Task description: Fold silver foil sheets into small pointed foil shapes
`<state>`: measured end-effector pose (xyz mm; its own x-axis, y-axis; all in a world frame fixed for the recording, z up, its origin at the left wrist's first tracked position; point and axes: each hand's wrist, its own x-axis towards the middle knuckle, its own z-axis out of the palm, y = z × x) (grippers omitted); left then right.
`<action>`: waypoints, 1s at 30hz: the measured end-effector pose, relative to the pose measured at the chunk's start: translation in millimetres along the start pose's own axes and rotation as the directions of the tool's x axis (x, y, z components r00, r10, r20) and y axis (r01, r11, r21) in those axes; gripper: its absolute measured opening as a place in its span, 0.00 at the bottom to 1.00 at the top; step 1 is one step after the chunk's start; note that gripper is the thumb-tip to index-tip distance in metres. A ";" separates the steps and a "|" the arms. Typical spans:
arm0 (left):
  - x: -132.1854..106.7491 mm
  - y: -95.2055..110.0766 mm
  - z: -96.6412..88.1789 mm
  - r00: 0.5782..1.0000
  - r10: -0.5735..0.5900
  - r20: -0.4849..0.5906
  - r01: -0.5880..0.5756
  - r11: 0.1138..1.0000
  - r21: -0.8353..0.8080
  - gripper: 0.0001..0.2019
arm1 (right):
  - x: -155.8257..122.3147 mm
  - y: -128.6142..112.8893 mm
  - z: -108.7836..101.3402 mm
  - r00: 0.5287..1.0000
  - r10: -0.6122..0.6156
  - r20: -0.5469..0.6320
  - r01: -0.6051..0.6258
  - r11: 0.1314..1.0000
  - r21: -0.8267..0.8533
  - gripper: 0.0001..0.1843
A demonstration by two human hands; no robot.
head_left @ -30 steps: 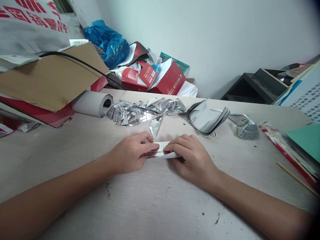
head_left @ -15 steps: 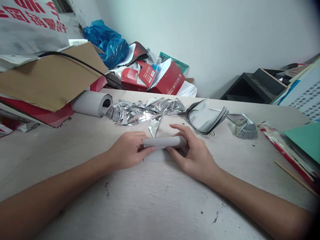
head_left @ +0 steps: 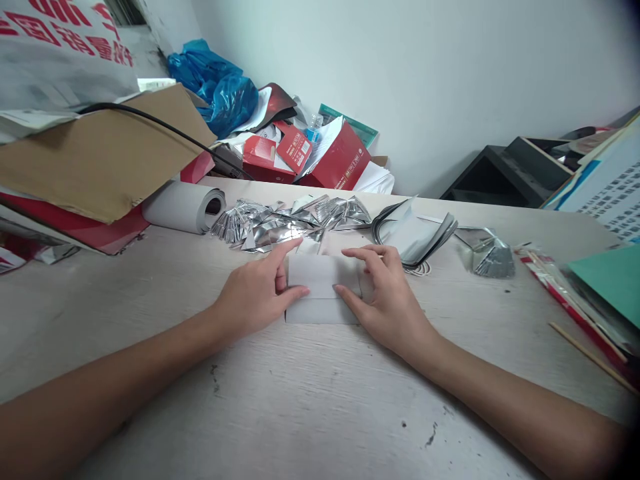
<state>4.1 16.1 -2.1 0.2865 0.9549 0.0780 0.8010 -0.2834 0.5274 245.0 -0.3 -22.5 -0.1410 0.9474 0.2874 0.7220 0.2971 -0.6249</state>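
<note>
A small pale paper sheet (head_left: 321, 293) lies on the light wooden table (head_left: 310, 400), partly unfolded with a crease across its middle. My left hand (head_left: 253, 297) grips the sheet's left edge between thumb and forefinger. My right hand (head_left: 387, 300) holds the right edge the same way, its other fingers spread above the sheet. Just beyond the sheet lies a pile of folded silver foil pieces (head_left: 290, 223).
A white paper roll (head_left: 183, 207) lies at the left under a cardboard flap (head_left: 100, 153). A curled stack of foil sheets (head_left: 415, 233) and a crumpled foil piece (head_left: 487, 257) lie at the right. Red boxes (head_left: 330, 160) and a blue bag (head_left: 215, 87) clutter the back.
The paper was a narrow folded strip under both hands; it was lifted and opened away from me into a wider sheet, and my hands moved apart to its edges.
</note>
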 end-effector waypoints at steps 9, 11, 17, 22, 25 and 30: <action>-4.3 -13.6 9.5 0.895 0.430 -0.119 -0.406 0.896 0.181 0.06 | -9.2 -0.1 -0.2 0.921 -0.386 0.054 0.389 0.898 -0.204 0.11; -5.1 -14.4 10.9 0.863 0.490 -0.124 -0.458 0.861 0.220 0.08 | -9.6 0.2 -1.3 0.872 -0.479 0.105 0.490 0.858 -0.156 0.12; -5.9 -10.6 11.3 0.837 0.539 -0.089 -0.517 0.835 0.188 0.10 | -9.6 -5.0 -6.1 0.732 -0.656 0.186 0.661 0.749 0.041 0.11; -6.2 -5.6 8.6 0.805 0.593 -0.021 -0.589 0.803 0.093 0.09 | -9.0 -10.8 -9.2 0.626 -0.751 0.210 0.739 0.657 0.146 0.10; -5.8 -5.6 8.3 0.801 0.599 -0.014 -0.594 0.797 0.112 0.10 | -9.9 -11.6 -10.6 0.627 -0.742 0.237 0.735 0.665 0.135 0.12; -5.9 -6.8 9.3 0.792 0.604 -0.089 -0.592 0.796 0.128 0.09 | -12.1 -11.7 -10.8 0.648 -0.695 0.311 0.722 0.691 0.040 0.14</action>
<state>1.8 11.6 -14.0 0.6638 0.5934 0.4553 0.5351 -0.8021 0.2652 245.6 -16.5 -10.8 -0.8038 0.4445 0.3953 0.3698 0.8939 -0.2532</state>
